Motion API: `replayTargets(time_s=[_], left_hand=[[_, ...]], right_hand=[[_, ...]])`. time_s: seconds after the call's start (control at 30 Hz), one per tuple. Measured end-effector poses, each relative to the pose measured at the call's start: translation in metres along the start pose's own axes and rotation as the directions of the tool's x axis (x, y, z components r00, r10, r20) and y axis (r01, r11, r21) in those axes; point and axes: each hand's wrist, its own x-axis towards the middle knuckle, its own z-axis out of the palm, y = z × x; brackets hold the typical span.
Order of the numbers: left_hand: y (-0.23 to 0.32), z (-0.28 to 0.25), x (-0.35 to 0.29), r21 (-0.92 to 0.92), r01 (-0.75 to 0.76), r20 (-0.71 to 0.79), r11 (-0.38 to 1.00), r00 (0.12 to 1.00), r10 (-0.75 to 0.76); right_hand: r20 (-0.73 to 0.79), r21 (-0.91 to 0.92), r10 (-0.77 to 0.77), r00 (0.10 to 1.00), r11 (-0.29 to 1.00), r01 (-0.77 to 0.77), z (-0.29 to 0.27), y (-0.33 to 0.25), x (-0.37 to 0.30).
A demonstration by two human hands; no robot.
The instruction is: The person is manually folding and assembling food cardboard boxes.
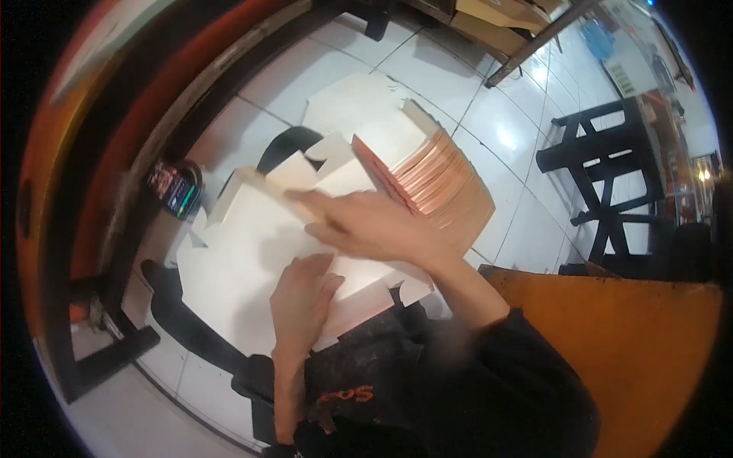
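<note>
A partly folded white cardboard box (pixel 229 267) lies in front of me, its inner side up and some edge flaps raised. My left hand (pixel 301 301) rests on its near part, fingers on the board and thumb apart. Just beyond it, my right hand (pixel 374 225) reaches across the box, fingers stretched toward a raised far flap (pixel 252 187). Motion blurs those fingertips, so contact with the flap is unclear. Neither hand appears to grip anything. Right behind the box leans a stack of flat cardboard box blanks (pixel 450 187), brown-edged with a white top face.
A lit phone (pixel 177 191) lies to the left, by a dark frame. Black plastic stools (pixel 611 164) stand at the right, and an orange-brown wooden surface (pixel 611 336) is at the near right. White floor tiles (pixel 504 122) run beneath, with a wooden table leg (pixel 527 53) farther back.
</note>
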Motion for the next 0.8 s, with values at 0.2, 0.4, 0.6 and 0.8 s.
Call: replayTargets(time_s=[0.2, 0.4, 0.6, 0.8], left_hand=[[0.032, -0.018, -0.01, 0.272, -0.189, -0.163, 0.944, 0.957, 0.239], [0.039, -0.028, -0.021, 0.469, -0.352, -0.282, 0.81, 0.81, 0.514], [0.02, -0.005, -0.024, 0.404, -0.181, -0.271, 0.897, 0.913, 0.306], [0.019, -0.001, -0.02, 0.391, -0.144, -0.26, 0.909, 0.93, 0.259]], right_hand=[[-0.109, 0.132, -0.116, 0.987, 0.983, 0.13, -0.025, -0.004, -0.006], [-0.56, 0.237, 0.164, 0.812, 0.971, -0.032, -0.085, 0.02, -0.033], [-0.624, 0.283, 0.329, 0.709, 0.941, -0.187, -0.059, 0.138, -0.026], [-0.621, 0.487, 0.524, 0.583, 0.841, -0.236, -0.008, 0.186, -0.001]])
